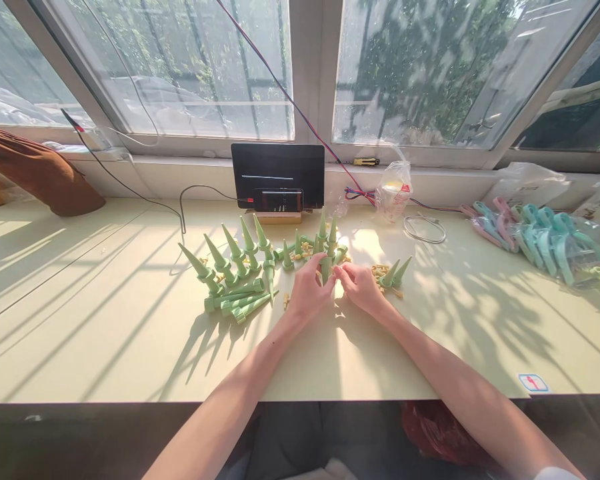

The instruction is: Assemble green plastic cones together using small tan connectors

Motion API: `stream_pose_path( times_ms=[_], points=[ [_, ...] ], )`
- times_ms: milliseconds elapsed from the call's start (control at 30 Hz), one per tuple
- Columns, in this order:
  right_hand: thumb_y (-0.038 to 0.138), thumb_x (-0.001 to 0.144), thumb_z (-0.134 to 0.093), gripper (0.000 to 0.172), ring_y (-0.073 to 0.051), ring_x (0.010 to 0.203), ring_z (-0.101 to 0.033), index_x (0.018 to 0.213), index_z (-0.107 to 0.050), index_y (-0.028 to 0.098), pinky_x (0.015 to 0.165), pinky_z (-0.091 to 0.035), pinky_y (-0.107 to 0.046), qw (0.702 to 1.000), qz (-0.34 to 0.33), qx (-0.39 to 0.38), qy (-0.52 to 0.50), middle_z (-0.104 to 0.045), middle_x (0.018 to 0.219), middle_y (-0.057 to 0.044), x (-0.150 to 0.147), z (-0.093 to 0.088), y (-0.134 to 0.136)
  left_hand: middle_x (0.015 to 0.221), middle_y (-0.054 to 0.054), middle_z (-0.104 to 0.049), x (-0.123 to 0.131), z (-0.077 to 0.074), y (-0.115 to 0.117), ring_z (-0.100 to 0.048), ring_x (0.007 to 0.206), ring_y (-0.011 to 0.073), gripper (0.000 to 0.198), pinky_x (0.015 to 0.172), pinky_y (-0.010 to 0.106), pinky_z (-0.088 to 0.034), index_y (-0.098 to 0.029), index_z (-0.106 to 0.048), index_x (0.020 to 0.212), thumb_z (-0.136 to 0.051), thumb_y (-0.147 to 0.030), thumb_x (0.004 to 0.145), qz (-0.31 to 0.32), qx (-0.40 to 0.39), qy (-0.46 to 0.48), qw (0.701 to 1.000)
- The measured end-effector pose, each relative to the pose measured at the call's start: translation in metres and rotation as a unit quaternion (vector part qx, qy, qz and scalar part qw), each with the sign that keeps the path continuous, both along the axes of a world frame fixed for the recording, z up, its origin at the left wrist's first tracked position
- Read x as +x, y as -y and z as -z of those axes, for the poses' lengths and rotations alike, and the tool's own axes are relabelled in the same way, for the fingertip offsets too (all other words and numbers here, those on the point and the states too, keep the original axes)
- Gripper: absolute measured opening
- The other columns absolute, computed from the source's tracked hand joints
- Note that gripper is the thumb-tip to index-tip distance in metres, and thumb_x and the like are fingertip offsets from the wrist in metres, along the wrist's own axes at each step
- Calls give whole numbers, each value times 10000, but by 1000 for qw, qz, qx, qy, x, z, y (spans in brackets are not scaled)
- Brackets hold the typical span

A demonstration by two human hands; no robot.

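Holding, left hand [310, 288]: we'd curled it round one green spike [325, 269]
Right hand [363, 288]: fingers bunched, couldn't tell on what
Right-end spikes [391, 274]: two
Sticker [533, 383]: one, red scrawl unclear

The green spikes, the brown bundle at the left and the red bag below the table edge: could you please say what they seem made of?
Green spikes: probably moulded plastic, smooth and satin; their colour is even and their shapes repeat.
Brown bundle: likely matt fabric, given its soft folds.
Red bag: perhaps thin, glossy plastic film, going by its crinkled highlights.
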State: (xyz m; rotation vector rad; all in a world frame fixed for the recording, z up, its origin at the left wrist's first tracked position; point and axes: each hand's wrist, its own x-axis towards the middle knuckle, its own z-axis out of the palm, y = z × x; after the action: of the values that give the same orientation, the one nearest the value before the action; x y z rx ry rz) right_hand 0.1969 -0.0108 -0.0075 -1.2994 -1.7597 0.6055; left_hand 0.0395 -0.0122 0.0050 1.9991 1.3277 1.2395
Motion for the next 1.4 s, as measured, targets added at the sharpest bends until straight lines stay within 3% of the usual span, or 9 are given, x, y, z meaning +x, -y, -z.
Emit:
stream_pose_path(
  times_ms=[200, 333, 433, 1033, 1400],
  points=[
    [519, 975, -423, 508, -107, 510, -294, 579, -345, 210, 497, -247, -268, 1000, -6, 12, -8, -301, 528, 49, -1, 1, 0, 775, -33, -578, 0, -2, 0, -431, 476, 76, 361, 537, 230, -392, -224, -573, 1184, -635, -251, 829, -3, -4, 4, 1000],
    [497, 970, -464, 372, -117, 501, -375, 753, -530, 202, 509, -306, -265, 999, -1, -3, -39, -417, 549, 46, -1, -2, 4, 825, -14, -608, 0, -4, 2, -437, 475, 73, 363, 534, 235, -397, -213, -569, 1193, -635, -278, 842, -9, -13, 9, 1000],
    [473, 964, -494, 288, -125, 498, -400, 885, -572, 208, 511, -324, -266, 998, 0, 4, -59, -452, 558, 49, -1, -4, 6, 809, -15, -605, 0, -6, 3, -437, 477, 75, 371, 529, 236, -397, -209, -563, 1203, -635, -296, 850, -8, -20, 12, 1000],
    [456, 969, -478, 327, -121, 500, -379, 774, -554, 205, 506, -296, -273, 998, -1, 17, -52, -460, 571, 32, -1, -2, 5, 774, -33, -570, 0, -6, 3, -426, 461, 73, 353, 528, 238, -394, -218, -567, 1185, -633, -293, 847, 3, -15, 11, 1000],
    [495, 982, -436, 448, -106, 473, -335, 639, -447, 206, 483, -263, -266, 998, 21, 35, -44, -356, 513, 48, -2, -5, 5, 801, -27, -593, 0, -6, 3, -413, 456, 57, 363, 529, 223, -410, -215, -579, 1187, -647, -236, 831, 24, -6, 27, 999]
  ],
)
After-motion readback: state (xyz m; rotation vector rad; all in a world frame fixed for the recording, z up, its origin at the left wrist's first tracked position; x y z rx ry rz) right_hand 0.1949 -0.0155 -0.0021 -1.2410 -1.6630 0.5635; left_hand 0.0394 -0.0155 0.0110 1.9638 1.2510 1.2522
